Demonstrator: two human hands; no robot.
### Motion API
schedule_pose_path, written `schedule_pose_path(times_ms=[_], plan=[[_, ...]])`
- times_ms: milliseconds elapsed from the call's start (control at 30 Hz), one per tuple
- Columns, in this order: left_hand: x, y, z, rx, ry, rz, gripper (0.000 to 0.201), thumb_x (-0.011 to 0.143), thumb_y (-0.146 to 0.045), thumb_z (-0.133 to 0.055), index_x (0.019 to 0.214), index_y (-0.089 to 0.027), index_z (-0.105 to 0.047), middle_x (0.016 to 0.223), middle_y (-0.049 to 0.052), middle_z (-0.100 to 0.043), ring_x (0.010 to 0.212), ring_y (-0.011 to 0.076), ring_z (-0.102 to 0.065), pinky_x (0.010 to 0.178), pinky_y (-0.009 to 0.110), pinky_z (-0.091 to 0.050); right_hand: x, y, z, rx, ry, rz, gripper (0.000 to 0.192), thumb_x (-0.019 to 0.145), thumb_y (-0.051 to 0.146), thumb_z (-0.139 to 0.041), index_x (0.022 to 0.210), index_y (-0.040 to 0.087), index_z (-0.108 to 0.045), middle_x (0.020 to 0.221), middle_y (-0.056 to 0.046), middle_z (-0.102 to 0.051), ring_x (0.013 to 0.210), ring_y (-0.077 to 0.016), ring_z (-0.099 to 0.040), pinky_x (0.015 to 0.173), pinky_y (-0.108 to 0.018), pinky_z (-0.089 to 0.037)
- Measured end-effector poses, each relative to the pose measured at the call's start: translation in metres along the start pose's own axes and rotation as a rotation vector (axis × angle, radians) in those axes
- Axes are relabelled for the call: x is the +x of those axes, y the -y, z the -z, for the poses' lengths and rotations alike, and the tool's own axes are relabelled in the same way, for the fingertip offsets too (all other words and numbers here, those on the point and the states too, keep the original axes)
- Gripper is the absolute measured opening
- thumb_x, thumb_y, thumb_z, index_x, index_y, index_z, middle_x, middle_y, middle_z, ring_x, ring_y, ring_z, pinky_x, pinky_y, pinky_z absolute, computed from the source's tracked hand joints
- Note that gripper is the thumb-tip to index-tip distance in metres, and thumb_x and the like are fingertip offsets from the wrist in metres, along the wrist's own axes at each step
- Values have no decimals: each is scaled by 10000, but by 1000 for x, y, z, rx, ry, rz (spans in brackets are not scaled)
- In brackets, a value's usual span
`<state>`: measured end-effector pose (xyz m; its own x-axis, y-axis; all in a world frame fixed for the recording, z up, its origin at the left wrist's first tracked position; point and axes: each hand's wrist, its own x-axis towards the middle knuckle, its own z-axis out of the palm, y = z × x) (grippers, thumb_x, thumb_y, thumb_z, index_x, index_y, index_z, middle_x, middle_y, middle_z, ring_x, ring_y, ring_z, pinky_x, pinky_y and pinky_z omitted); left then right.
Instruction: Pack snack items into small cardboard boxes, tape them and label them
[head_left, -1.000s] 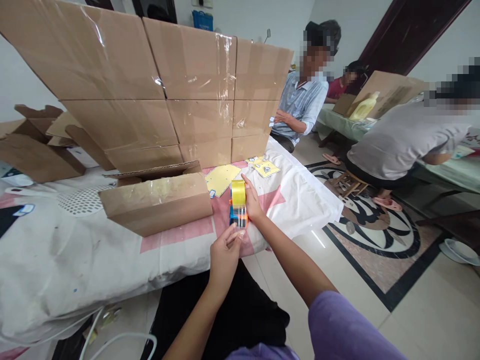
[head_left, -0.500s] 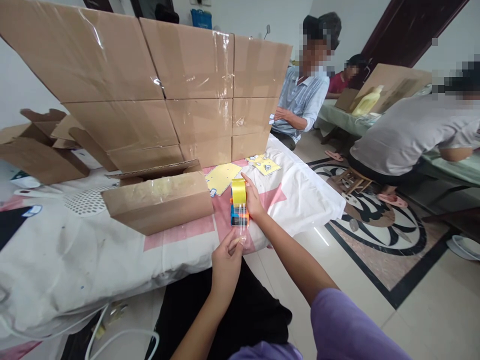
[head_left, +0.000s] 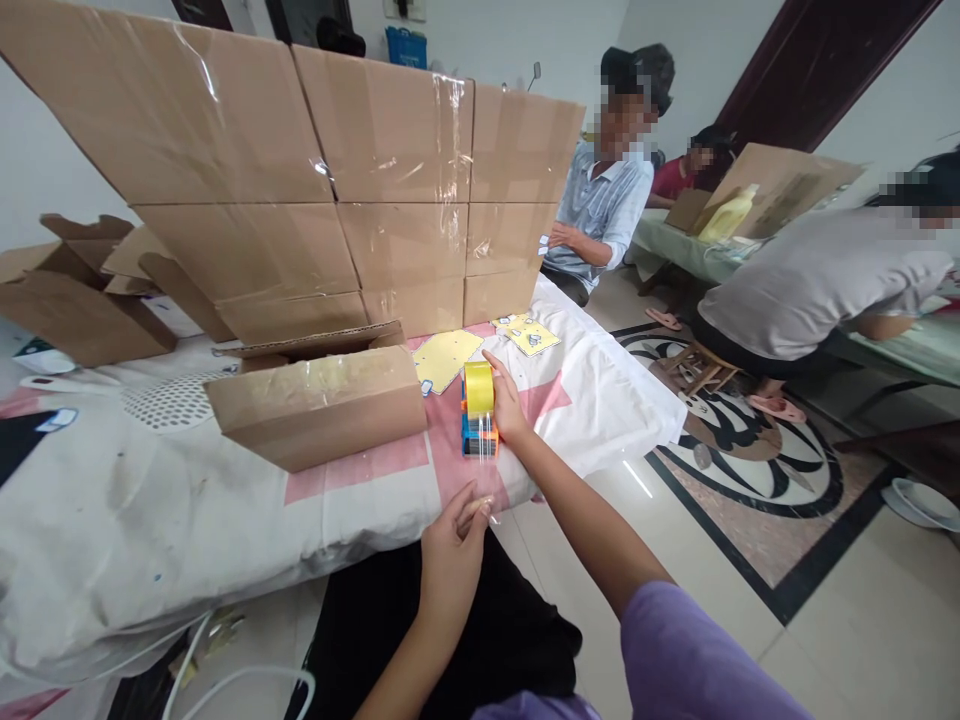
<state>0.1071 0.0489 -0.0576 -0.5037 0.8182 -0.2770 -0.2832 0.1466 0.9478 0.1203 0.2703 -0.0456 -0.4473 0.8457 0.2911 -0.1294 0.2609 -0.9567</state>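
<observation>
My right hand [head_left: 508, 405] is closed around the side of a blue and orange tape dispenser [head_left: 471, 438], which carries a yellow roll of tape [head_left: 478, 388]. From it a clear, shiny strip runs toward me. My left hand [head_left: 453, 540] pinches the end of that strip between thumb and fingertips, just off the near edge of the bed-like surface. An opened cardboard box [head_left: 330, 410] lies to the left of the dispenser. Beyond are yellow patterned pieces [head_left: 448, 357] on the pink and white cloth [head_left: 375, 500].
A wall of stacked, taped cartons [head_left: 401, 130] stands at the back. More open boxes [head_left: 82, 290] sit at the left, near a white perforated object [head_left: 176, 400]. One person [head_left: 604, 205] is behind the stack; another [head_left: 817, 265] sits on a stool at the right.
My left hand has drawn slightly down and toward me, so the strip between it and the dispenser is longer. The right hand keeps its hold, nearly still.
</observation>
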Motion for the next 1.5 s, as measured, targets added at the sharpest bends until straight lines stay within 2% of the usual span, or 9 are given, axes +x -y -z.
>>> schedule_pose_path(times_ms=[200,300,567,767,900,1067,1200,1400,1500], plan=[[5,5,3,-25,3,12,528,851,-394,-724,1294,-126,-620,1113,135,-765,952,253,-757,1004,422,-557,-1,4,1,4,8,-3,587,1006,580,-349,1475,261,-497,1536,-40,-490,1388,-238,-472,1164,-435,-384],[8,8,6,-47,18,25,561,858,-386,-714,1330,-110,-588,1113,140,-764,1047,257,-734,1030,412,-540,0,9,2,-10,19,-2,618,993,617,-364,1476,252,-492,1542,-47,-482,1437,-242,-417,1200,-441,-340],[10,6,6,-98,18,26,582,786,-381,-768,1296,-144,-619,1069,122,-774,1068,274,-727,973,387,-575,0,11,2,84,91,-75,799,849,563,-636,1545,278,-366,1407,-78,-609,1215,-330,-625,997,-507,-541],[13,10,7,-78,27,23,491,797,-316,-731,1256,-177,-631,1070,102,-764,944,248,-756,878,371,-619,0,7,3,44,113,-127,773,905,529,-539,1590,317,-248,1320,-60,-669,1173,-336,-660,978,-552,-544],[13,12,7,-34,35,30,450,815,-316,-707,1240,-191,-628,1095,100,-754,951,242,-753,872,367,-620,-3,6,2,108,172,-187,815,919,518,-498,1616,326,-122,1251,-65,-709,1185,-342,-660,971,-589,-538],[13,12,9,-12,42,65,300,800,-321,-713,1066,-191,-664,1103,117,-753,943,255,-753,839,353,-622,-8,9,2,52,142,-167,744,920,543,-478,1591,314,-253,1358,-68,-649,1282,-355,-594,1049,-611,-482],[13,12,10,-22,31,93,306,779,-331,-722,1043,-188,-663,1059,110,-757,896,250,-754,776,332,-626,-10,12,2,60,129,-120,723,925,506,-498,1582,295,-283,1356,-80,-648,1331,-359,-550,1074,-609,-460],[11,2,12,-58,41,152,319,781,-383,-723,1014,-174,-666,1025,100,-757,852,238,-744,608,275,-598,-15,14,3,19,255,-140,880,864,575,-629,1598,328,-210,1295,-109,-676,1199,-361,-643,922,-623,-559],[10,-4,15,-53,75,182,306,815,-406,-687,998,-163,-651,962,90,-762,730,202,-738,545,244,-554,-15,15,1,-9,253,-130,909,864,572,-641,1603,364,-154,1291,-106,-673,1125,-349,-681,843,-614,-594]])
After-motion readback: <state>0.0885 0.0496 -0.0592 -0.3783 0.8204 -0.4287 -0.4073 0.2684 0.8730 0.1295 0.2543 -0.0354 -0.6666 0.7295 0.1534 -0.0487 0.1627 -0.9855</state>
